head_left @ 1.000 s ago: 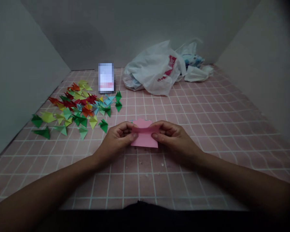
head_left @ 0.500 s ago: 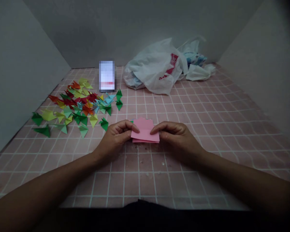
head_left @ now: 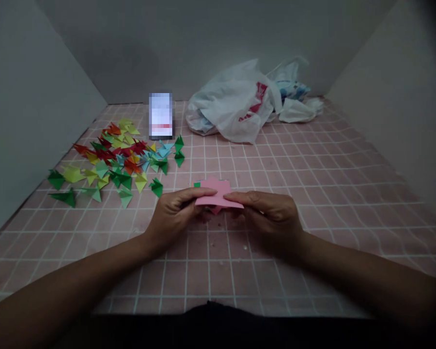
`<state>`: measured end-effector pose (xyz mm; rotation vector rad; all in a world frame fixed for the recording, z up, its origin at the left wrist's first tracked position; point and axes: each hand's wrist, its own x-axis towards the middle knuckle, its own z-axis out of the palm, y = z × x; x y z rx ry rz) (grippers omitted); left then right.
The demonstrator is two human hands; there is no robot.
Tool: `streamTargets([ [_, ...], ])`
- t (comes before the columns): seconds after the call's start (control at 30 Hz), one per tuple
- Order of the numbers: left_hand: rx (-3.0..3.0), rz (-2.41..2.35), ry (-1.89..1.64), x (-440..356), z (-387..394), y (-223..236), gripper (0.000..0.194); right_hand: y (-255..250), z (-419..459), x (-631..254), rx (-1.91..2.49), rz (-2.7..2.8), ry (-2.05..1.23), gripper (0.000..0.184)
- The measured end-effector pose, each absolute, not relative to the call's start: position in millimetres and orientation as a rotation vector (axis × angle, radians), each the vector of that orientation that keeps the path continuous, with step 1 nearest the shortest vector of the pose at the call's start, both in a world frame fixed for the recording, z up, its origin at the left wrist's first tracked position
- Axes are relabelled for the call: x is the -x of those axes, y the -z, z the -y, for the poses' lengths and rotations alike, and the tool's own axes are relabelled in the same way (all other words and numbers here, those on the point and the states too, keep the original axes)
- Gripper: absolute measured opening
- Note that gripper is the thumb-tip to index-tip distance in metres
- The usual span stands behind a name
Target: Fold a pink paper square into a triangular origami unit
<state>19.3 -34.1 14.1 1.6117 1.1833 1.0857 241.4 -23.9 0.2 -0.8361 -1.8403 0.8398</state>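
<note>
A folded pink paper (head_left: 218, 199) is held just above the pink checked tabletop (head_left: 312, 194) in the middle of the view. My left hand (head_left: 176, 213) pinches its left end with thumb on top. My right hand (head_left: 269, 215) grips its right end the same way. Behind the held sheet lies a small stack of paper sheets (head_left: 212, 184), pink on top with a green corner showing at its left. The underside of the held paper is hidden by my fingers.
A spread of several small folded paper pieces (head_left: 116, 162) in green, red, yellow and blue lies at the left. A blurred upright card (head_left: 160, 115) stands at the back. White plastic bags (head_left: 240, 104) sit at the back centre-right. Grey walls close in on three sides.
The pink paper went from half open to folded flat, then got lifted slightly and tilted edge-on. Both hands shifted a little toward me and closer together.
</note>
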Motion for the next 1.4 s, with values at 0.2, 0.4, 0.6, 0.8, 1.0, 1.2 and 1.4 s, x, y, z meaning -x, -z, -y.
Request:
streamTargets([
  [0.2,-1.818,-1.100,-1.237,-18.3,31.9,-17.0,0.017,-4.8,19.4,-236.7,0.843,1.575,-1.285,0.022],
  [0.4,-1.783,-1.126,-1.277,-19.9,33.3,-14.4,0.007,-8.3,17.8,-233.5,0.782,1.520,-1.380,0.012],
  [0.6,-1.546,-1.138,-1.179,-22.5,34.2,-15.8,0.010,-2.5,17.7,-234.9,0.834,1.568,-1.291,0.010],
  [0.8,-1.533,-1.208,-1.208,-24.4,34.5,-15.1,0.016,0.8,17.5,-231.8,0.871,1.501,-1.334,0.022],
  [1.0,-1.583,-1.255,-1.224,-24.2,35.6,-10.6,0.017,-1.8,18.2,-230.8,0.876,1.453,-1.432,0.014],
  [1.2,-1.604,-1.294,-1.223,-24.2,36.9,-11.9,0.017,-3.0,19.2,-231.5,0.923,1.469,-1.376,0.015],
  [1.4,-1.529,-1.293,-1.187,-24.4,34.8,-13.0,0.016,-1.8,20.2,-231.3,1.000,1.483,-1.305,0.020],
])
